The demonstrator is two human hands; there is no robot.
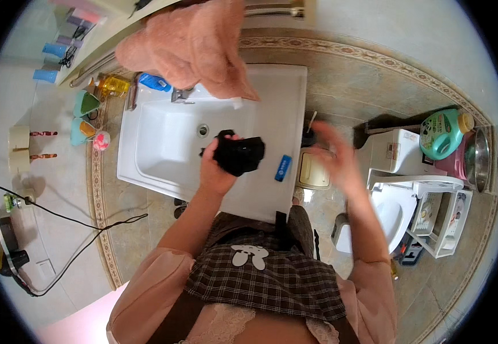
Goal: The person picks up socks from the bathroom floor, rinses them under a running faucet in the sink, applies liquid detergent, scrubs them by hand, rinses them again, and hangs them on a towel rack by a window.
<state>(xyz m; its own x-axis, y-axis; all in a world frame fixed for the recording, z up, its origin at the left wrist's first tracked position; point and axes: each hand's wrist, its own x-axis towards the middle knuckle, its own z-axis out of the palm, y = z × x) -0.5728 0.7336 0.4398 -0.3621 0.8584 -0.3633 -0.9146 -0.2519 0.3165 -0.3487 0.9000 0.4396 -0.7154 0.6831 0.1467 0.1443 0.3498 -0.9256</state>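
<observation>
A bunched black cloth (pixel 238 153) is gripped in my left hand (pixel 219 171), over the right part of the white sink (pixel 166 163). Its folds hide some of my fingers. My right hand (pixel 336 157) is off to the right of the counter, blurred by motion. Its fingers look stretched and apart, with nothing visible between them. On the counter (pixel 266 198), right of the cloth, lies a small blue packet (pixel 283 168). The drain (pixel 203 131) shows in the basin beyond my left hand.
A pink towel (pixel 194 49) hangs over the faucet (pixel 181 94) side. Behind the basin are a blue tube (pixel 155 82) and a yellow bottle (pixel 114 86). To the right stand a cream bin (pixel 313 170), a toilet (pixel 391 209) and a green detergent jug (pixel 442 135). Black cords (pixel 97 229) hang at left.
</observation>
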